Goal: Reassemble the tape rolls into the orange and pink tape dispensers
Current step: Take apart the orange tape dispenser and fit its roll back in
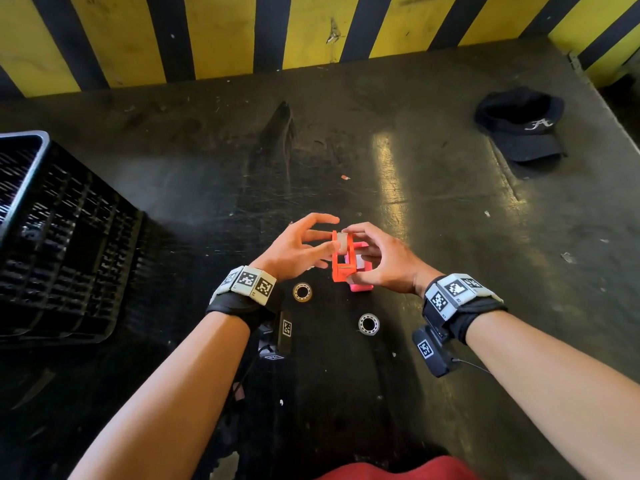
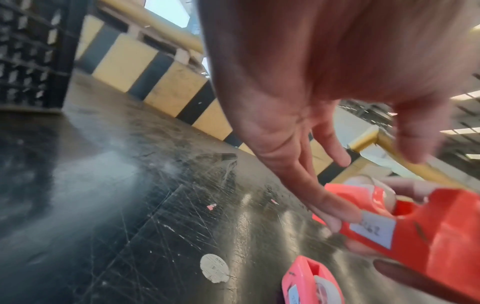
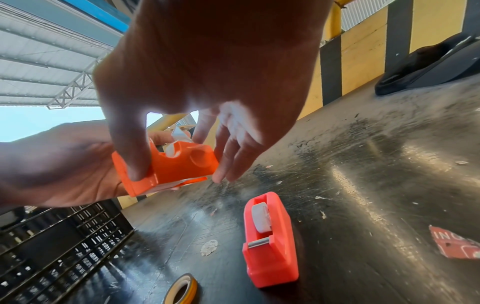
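We clamp the orange plastic tape dispenser (image 1: 343,258) in our right hand (image 1: 384,263); our left hand (image 1: 298,249), fingers straight, presses its left side, cutter end towards us.

Scratched dark tabletop (image 1: 433,202), yellow-black striped wall (image 1: 221,32) behind; corrugated roof (image 3: 39,61), perhaps open-air.
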The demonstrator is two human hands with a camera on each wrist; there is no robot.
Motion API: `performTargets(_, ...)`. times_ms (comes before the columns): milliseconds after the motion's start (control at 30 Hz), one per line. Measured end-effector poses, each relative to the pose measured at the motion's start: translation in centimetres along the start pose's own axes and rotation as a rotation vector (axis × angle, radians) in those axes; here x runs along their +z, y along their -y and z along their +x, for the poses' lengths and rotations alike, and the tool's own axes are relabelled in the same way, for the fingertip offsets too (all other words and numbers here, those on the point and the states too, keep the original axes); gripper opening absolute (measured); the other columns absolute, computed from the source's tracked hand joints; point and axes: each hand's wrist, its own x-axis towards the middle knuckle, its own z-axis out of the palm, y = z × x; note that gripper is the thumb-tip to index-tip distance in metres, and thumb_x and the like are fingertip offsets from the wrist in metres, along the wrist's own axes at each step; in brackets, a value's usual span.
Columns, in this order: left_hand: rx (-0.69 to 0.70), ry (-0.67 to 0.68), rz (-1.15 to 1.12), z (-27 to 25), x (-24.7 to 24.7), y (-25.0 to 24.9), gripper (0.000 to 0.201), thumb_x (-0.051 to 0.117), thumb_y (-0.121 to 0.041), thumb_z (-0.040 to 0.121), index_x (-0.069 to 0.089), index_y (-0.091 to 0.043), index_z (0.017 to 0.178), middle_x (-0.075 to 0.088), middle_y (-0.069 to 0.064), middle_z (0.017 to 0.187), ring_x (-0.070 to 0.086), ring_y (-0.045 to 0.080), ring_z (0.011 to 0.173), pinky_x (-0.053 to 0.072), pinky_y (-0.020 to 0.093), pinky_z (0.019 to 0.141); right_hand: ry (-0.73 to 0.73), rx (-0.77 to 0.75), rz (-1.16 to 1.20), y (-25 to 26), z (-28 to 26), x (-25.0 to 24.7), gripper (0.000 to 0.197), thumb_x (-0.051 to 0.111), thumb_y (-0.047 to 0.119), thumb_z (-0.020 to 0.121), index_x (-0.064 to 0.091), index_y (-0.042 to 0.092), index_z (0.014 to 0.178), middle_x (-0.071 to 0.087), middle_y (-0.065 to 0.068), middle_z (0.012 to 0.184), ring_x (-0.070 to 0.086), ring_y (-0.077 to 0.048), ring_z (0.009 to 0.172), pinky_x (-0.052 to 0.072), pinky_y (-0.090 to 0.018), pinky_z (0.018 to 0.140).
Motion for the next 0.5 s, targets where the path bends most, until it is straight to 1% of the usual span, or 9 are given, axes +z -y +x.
performTargets(67, 0.026, -0.059, 0.046, 0.21, 0.39, 0.1, 0.033, 0.065, -0.023, 0.099, 0.057, -0.024, 0.13, 0.074, 0.009, 0.122, 0.079, 0.019, 0.092, 0.065, 0.042, 0.082, -0.005, -0.005, -0.014, -0.04, -0.05, 0.13, 0.085, 0.091, 0.04, 0.061, 0.049, 0.043, 0.135, 0.064, 0.005, 0.135, 0.065, -0.018, 0.124, 0.054, -0.048, 0.106)
performTargets(100, 0.033, -0.076, 0.074, 0.33, 0.59, 0.06, 0.028, 0.064, -0.022, 0.099, 0.058, -0.023, 0.127, 0.076, 0.008, 0.118, 0.079, 0.017, 0.088, 0.066, 0.04, 0.079, -0.006, -0.004, -0.017, -0.03, -0.08, 0.2, 0.085, 0.091, 0.04, 0.061, 0.049, 0.043, 0.134, 0.064, 0.005, 0.135, 0.066, -0.019, 0.123, 0.055, -0.047, 0.106)
performTargets(200, 0.039, -0.088, 0.152, 0.51, 0.95, -0.27, 0.022, 0.066, -0.022, 0.098, 0.061, -0.023, 0.12, 0.077, -0.001, 0.108, 0.079, 0.011, 0.081, 0.064, 0.026, 0.067, -0.003, 0.001, -0.02, -0.27, -0.09, 0.44, 0.087, 0.093, 0.037, 0.061, 0.047, 0.045, 0.135, 0.065, 0.006, 0.134, 0.066, -0.019, 0.123, 0.055, -0.047, 0.106)
performTargets(267, 0.043, -0.084, 0.182, 0.59, 1.03, -0.38, 0.021, 0.067, -0.022, 0.098, 0.062, -0.022, 0.118, 0.076, -0.003, 0.105, 0.078, 0.012, 0.081, 0.062, 0.022, 0.065, -0.002, 0.007, -0.013, -0.42, -0.11, 0.58, 0.089, 0.093, 0.036, 0.06, 0.047, 0.045, 0.135, 0.066, 0.006, 0.134, 0.066, -0.019, 0.124, 0.054, -0.047, 0.107)
performTargets(433, 0.047, -0.098, 0.207, 0.84, 1.02, -0.51, 0.009, 0.062, -0.019, 0.1, 0.063, -0.02, 0.108, 0.077, 0.003, 0.107, 0.078, 0.016, 0.087, 0.063, 0.024, 0.063, -0.012, 0.013, -0.004, -0.53, -0.03, 0.89, 0.092, 0.094, 0.038, 0.058, 0.046, 0.045, 0.136, 0.064, 0.005, 0.136, 0.065, -0.02, 0.125, 0.053, -0.048, 0.108)
performTargets(500, 0.039, -0.074, 0.195, 0.84, 1.05, -0.59, 0.007, 0.062, -0.017, 0.1, 0.063, -0.017, 0.107, 0.077, 0.003, 0.105, 0.078, 0.017, 0.088, 0.064, 0.025, 0.064, -0.011, 0.016, -0.002, -0.66, 0.0, 0.93, 0.092, 0.094, 0.039, 0.058, 0.045, 0.044, 0.137, 0.065, 0.005, 0.136, 0.065, -0.019, 0.126, 0.052, -0.047, 0.109)
